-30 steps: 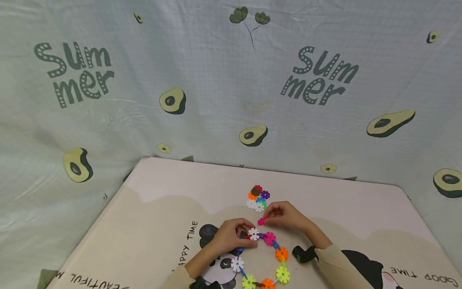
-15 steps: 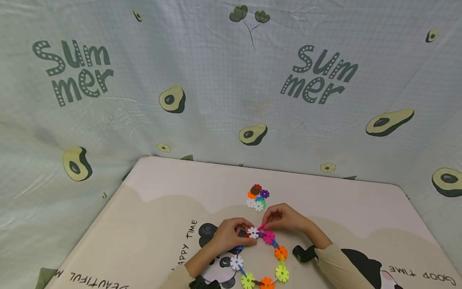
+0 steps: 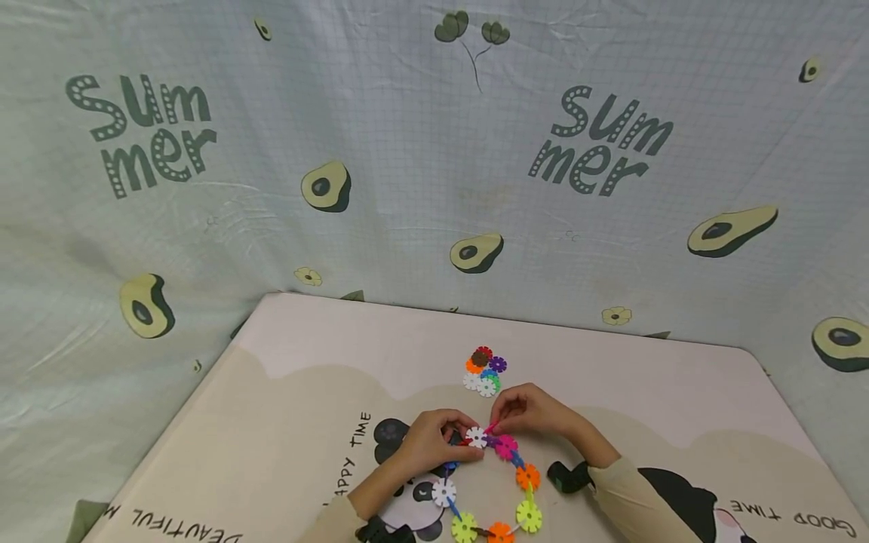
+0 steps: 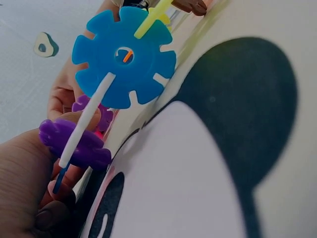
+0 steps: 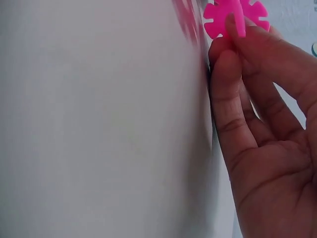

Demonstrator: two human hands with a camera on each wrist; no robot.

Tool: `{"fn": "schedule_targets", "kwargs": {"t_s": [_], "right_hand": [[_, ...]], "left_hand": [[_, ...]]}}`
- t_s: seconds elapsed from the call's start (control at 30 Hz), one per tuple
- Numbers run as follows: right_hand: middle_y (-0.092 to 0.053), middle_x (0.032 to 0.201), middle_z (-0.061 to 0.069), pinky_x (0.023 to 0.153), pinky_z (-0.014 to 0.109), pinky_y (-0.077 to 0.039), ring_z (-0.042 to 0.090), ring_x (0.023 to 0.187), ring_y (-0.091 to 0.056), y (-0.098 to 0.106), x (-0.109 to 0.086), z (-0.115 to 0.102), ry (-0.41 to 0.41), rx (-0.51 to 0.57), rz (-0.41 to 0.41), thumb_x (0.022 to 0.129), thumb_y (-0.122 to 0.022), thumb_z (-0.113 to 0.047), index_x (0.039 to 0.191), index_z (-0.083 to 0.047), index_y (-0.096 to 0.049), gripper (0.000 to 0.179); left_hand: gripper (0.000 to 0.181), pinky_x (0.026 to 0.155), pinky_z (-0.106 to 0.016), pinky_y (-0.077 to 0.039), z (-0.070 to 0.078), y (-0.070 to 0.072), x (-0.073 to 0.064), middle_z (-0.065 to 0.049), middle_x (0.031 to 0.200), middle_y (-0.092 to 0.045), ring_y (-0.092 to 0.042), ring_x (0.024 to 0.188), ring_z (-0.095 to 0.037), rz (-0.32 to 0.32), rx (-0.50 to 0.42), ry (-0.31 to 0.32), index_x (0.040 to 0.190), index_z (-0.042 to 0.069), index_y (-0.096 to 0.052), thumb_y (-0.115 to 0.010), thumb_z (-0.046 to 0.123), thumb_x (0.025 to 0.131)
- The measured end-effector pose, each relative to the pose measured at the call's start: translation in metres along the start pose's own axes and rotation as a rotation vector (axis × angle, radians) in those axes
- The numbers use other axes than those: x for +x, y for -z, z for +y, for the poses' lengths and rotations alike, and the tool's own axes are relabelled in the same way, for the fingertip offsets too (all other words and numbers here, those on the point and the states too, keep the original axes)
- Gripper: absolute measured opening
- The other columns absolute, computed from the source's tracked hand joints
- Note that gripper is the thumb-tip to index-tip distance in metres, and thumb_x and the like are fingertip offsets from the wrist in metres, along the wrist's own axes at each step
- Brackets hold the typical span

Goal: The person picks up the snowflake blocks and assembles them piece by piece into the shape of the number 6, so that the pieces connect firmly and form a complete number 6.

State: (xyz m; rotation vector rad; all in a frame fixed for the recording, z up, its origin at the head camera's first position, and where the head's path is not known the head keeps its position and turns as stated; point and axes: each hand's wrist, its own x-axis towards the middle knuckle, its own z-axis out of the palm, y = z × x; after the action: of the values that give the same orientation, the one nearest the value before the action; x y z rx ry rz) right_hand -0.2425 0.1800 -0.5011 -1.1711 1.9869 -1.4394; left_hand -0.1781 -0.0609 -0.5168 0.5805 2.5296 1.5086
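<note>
A ring of notched plastic discs, with a lime disc (image 3: 529,516) at its lower right, lies on the table. My left hand (image 3: 431,445) grips its upper left part, thumb and fingers at a white disc (image 3: 477,437). In the left wrist view a blue disc (image 4: 106,47) and a purple disc (image 4: 89,148) stand near that thumb. My right hand (image 3: 532,411) pinches a pink disc (image 3: 493,427), seen edge-on right beside the white disc. The right wrist view shows pink disc (image 5: 216,25) at the thumb and fingertips; whether it is slotted into the ring I cannot tell.
A small pile of loose discs, with a purple disc (image 3: 498,364) at its right, lies beyond the hands. The table (image 3: 326,339) has a printed panda cover. A patterned curtain (image 3: 394,151) hangs behind its far edge.
My right hand has brought the pink disc down and toward me, from just above the ring to beside the white disc. The left hand has kept its place.
</note>
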Motion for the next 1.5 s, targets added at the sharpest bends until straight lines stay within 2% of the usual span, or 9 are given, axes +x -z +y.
{"fn": "schedule_targets", "kwargs": {"t_s": [0.3,0.53,0.83,1.03,1.13,1.23,1.37,1.5], "right_hand": [[-0.069,0.087,0.018,0.071,0.031,-0.057,0.011,0.073,-0.064,-0.004,0.008,0.004,0.080,-0.057,-0.031,0.088,-0.069,0.000,0.093,0.003,-0.070,0.006],[-0.069,0.088,0.015,0.072,0.029,-0.056,0.014,0.075,-0.063,-0.005,0.012,0.001,0.126,-0.132,-0.029,0.088,-0.069,-0.001,0.092,0.002,-0.071,0.005],[-0.068,0.091,0.016,0.072,0.028,-0.056,0.011,0.076,-0.062,-0.009,0.011,-0.002,0.059,-0.118,-0.017,0.089,-0.069,-0.003,0.096,0.001,-0.070,0.008],[-0.067,0.096,0.014,0.076,0.028,-0.056,0.015,0.080,-0.063,-0.002,0.006,0.000,0.048,-0.152,-0.017,0.089,-0.069,-0.002,0.100,-0.002,-0.069,0.011],[-0.067,0.097,0.011,0.078,0.026,-0.054,0.012,0.083,-0.060,0.002,0.005,-0.002,0.031,-0.188,0.023,0.091,-0.066,-0.002,0.100,-0.004,-0.070,0.011],[-0.068,0.097,0.011,0.078,0.023,-0.052,0.011,0.084,-0.058,0.002,0.006,-0.003,-0.003,-0.234,0.111,0.092,-0.065,-0.003,0.100,-0.004,-0.070,0.010],[-0.067,0.095,0.012,0.070,0.022,-0.051,0.012,0.080,-0.057,0.001,0.011,-0.004,-0.050,-0.291,0.209,0.091,-0.066,-0.003,0.103,0.000,-0.069,0.012],[-0.062,0.087,0.007,0.063,0.022,-0.049,0.010,0.074,-0.054,0.001,0.016,-0.005,-0.108,-0.343,0.258,0.091,-0.066,-0.005,0.112,0.002,-0.065,0.022]], "left_hand": [[0.033,0.052,-0.017,-0.027,0.001,0.002,-0.001,0.014,0.069,-0.055,-0.038,0.055,0.000,0.007,-0.005,0.014,0.099,0.013,-0.076,-0.086,0.031,0.074],[0.031,0.051,-0.016,-0.029,0.002,0.003,-0.001,0.013,0.069,-0.056,-0.038,0.054,0.000,0.015,-0.023,-0.019,0.098,0.011,-0.074,-0.086,0.028,0.074],[0.037,0.048,-0.018,-0.026,0.001,0.004,-0.002,0.012,0.059,-0.044,-0.036,0.050,0.000,-0.017,0.016,-0.012,0.103,0.013,-0.072,-0.085,0.032,0.075],[0.034,0.049,-0.017,-0.027,0.000,0.002,-0.001,0.012,0.060,-0.044,-0.037,0.051,0.000,-0.014,0.018,-0.023,0.102,0.014,-0.073,-0.084,0.032,0.075],[0.034,0.050,-0.017,-0.027,-0.001,0.002,-0.001,0.011,0.060,-0.043,-0.037,0.052,0.000,-0.014,0.024,-0.021,0.102,0.014,-0.073,-0.084,0.032,0.075],[0.035,0.051,-0.018,-0.027,-0.001,0.002,-0.001,0.012,0.060,-0.043,-0.037,0.052,0.000,-0.014,0.026,-0.019,0.102,0.014,-0.072,-0.084,0.032,0.075],[0.035,0.050,-0.018,-0.027,-0.001,0.002,-0.001,0.011,0.060,-0.043,-0.037,0.052,0.000,-0.015,0.025,-0.024,0.103,0.013,-0.072,-0.084,0.032,0.076],[0.035,0.051,-0.017,-0.028,0.000,0.003,-0.001,0.011,0.060,-0.044,-0.037,0.051,0.000,-0.021,0.023,-0.031,0.104,0.014,-0.072,-0.083,0.033,0.076]]}}
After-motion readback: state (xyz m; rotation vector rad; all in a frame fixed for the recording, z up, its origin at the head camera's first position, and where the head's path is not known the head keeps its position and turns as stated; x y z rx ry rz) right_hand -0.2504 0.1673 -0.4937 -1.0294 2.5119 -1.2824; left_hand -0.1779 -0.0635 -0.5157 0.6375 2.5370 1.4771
